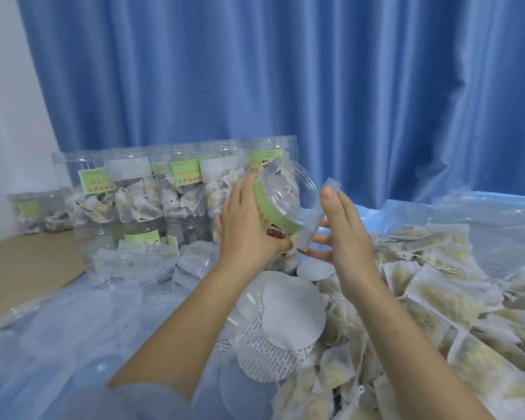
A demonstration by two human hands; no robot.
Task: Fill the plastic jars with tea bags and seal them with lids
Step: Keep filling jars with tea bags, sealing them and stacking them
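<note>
My left hand (246,218) grips a clear plastic jar (281,204) with a green label, tilted so its open mouth faces right; tea bags show inside. My right hand (344,225) holds a clear lid (315,219) on edge just beside the jar's mouth, thumb on the top rim, fingers under it. A heap of loose tea bags (437,301) covers the surface at the right. Filled, closed jars (152,189) stand in a row behind, in front of the curtain.
Clear lids (73,301) lie spread over the left foreground on blue sheeting. White round liner discs (291,313) are piled in the middle under my forearms. Empty plastic bags (491,219) lie at the far right. A blue curtain (285,86) closes the back.
</note>
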